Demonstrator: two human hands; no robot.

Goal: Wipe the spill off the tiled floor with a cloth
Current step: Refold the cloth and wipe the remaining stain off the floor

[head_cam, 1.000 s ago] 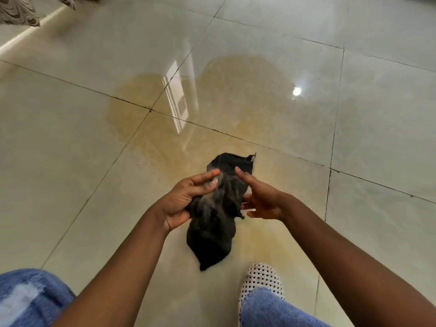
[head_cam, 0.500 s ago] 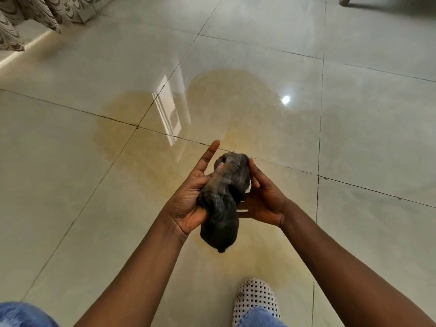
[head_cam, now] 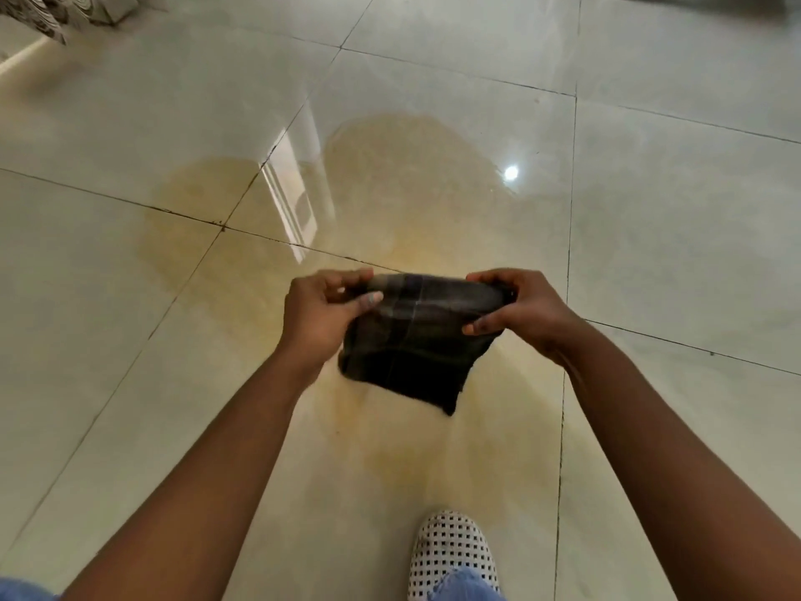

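A dark cloth (head_cam: pixel 411 353) hangs folded in the air in front of me, above the floor. My left hand (head_cam: pixel 323 316) pinches its upper left corner and my right hand (head_cam: pixel 518 308) pinches its upper right corner, so the top edge is stretched between them. A wide yellowish spill (head_cam: pixel 403 201) spreads over the glossy cream tiled floor (head_cam: pixel 676 236), crossing several tile joints and reaching under the cloth toward my foot.
My white dotted shoe (head_cam: pixel 453 553) stands at the near edge of the spill, with blue jeans above it. A patterned fabric piece (head_cam: pixel 69 10) sits at the top left by a wall edge. A dark shape lies at the top right corner.
The cloth was bunched into a lump between my hands. Now both hands have moved apart and spread it flat by its top corners.
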